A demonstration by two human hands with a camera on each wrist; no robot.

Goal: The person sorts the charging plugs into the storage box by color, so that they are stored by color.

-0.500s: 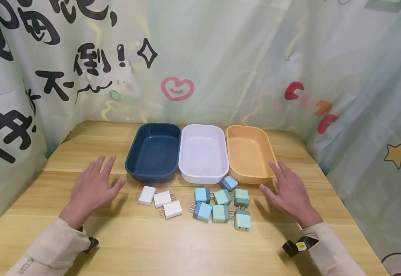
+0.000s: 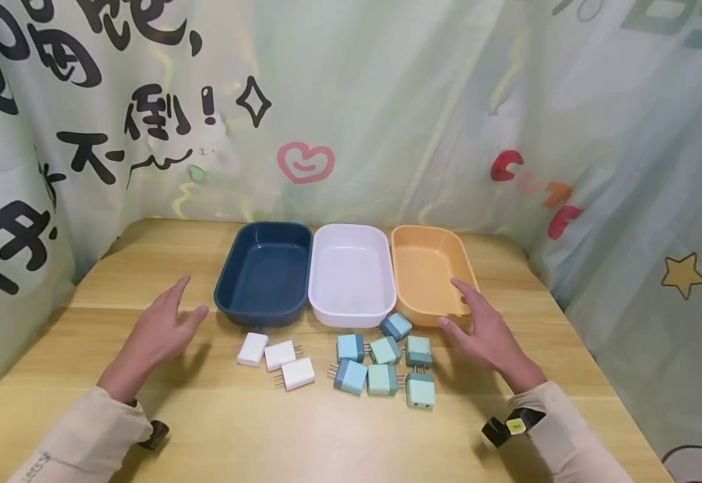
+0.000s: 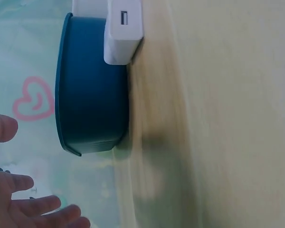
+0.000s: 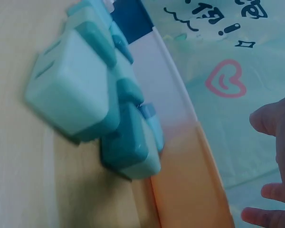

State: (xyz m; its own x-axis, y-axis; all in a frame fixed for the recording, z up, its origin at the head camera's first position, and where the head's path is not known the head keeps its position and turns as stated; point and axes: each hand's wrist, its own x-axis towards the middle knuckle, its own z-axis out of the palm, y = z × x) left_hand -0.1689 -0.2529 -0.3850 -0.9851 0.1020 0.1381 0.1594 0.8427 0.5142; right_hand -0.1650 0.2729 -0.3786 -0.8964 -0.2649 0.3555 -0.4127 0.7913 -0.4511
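My left hand (image 2: 156, 339) hovers over the table left of three white charger plugs (image 2: 297, 373), fingers extended and nothing in it. One white plug (image 3: 126, 31) shows its USB port in the left wrist view. My right hand (image 2: 491, 339) is held out beside a group of green charger plugs (image 2: 420, 390) and blue charger plugs (image 2: 350, 376), also holding nothing. Its index finger overlaps the orange tray (image 2: 432, 312) in the head view. In the right wrist view, a pale green plug (image 4: 71, 85) lies nearest the camera.
A navy tray (image 2: 260, 315), a white tray (image 2: 354, 316) and the orange one stand side by side behind the plugs. A printed curtain (image 2: 375, 100) hangs along the back and sides of the wooden table (image 2: 303, 443).
My left hand has turned more edge-on, its fingers closer together. My right hand has shifted slightly left, towards the orange tray. The head view has tilted a little; plugs and trays stay put.
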